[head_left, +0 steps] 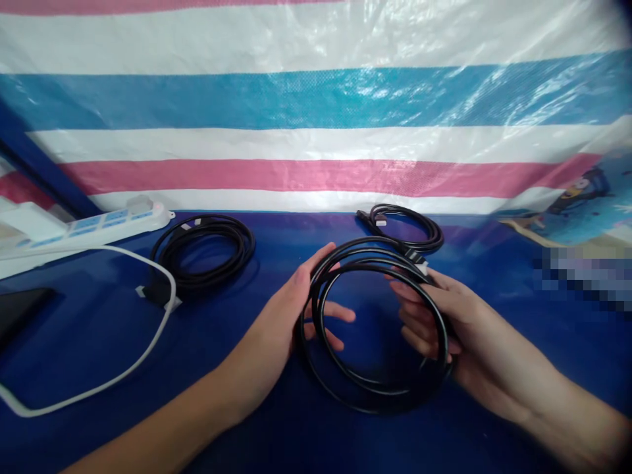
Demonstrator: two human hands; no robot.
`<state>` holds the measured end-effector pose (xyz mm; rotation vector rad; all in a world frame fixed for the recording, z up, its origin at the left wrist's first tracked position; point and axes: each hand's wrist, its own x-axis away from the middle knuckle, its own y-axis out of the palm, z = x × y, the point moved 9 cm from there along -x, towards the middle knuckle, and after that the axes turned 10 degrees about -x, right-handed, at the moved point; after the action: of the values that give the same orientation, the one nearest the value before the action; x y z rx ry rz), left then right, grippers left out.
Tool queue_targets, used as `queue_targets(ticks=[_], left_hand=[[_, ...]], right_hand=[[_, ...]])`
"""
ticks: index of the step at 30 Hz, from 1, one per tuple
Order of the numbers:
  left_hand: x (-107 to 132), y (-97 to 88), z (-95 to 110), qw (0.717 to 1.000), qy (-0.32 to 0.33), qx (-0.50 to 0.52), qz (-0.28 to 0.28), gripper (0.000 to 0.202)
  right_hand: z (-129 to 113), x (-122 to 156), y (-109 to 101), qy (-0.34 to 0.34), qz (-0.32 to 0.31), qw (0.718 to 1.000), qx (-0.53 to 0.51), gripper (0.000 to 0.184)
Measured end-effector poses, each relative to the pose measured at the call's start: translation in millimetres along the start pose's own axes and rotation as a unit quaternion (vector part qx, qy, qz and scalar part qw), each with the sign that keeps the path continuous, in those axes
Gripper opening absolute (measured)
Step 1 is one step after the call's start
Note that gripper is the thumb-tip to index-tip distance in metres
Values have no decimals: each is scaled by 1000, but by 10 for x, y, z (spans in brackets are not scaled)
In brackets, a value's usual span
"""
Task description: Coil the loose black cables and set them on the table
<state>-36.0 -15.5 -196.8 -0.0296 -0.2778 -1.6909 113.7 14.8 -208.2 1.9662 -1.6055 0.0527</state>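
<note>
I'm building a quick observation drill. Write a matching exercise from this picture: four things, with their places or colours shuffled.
1. Nearest coil
2. Power strip
3. White cord
4. Striped sheet

A. Pink, white and blue, behind the table
B. Black, between the left hand and right hand
C. White, with blue socket panels
D. Curving across the table's left side

Pairs: 1-B, 2-C, 3-D, 4-A
</note>
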Motion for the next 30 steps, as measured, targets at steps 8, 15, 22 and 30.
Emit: queue_targets(ticks=[8, 15, 22, 30], left_hand=[[42, 5, -230, 991, -108, 76, 34, 16], [152, -17, -200, 979, -184, 84, 1, 18], [235, 349, -220, 954, -187, -142, -186, 4], [315, 370, -260, 944, -231, -138, -193, 7]], right_hand=[[225, 117, 306, 73, -73, 994, -27, 36], [-276, 71, -39, -139, 27, 945, 295, 61], [-191, 47, 284, -69, -206, 896, 388, 37], [67, 190, 316, 51, -299, 896, 324, 53]])
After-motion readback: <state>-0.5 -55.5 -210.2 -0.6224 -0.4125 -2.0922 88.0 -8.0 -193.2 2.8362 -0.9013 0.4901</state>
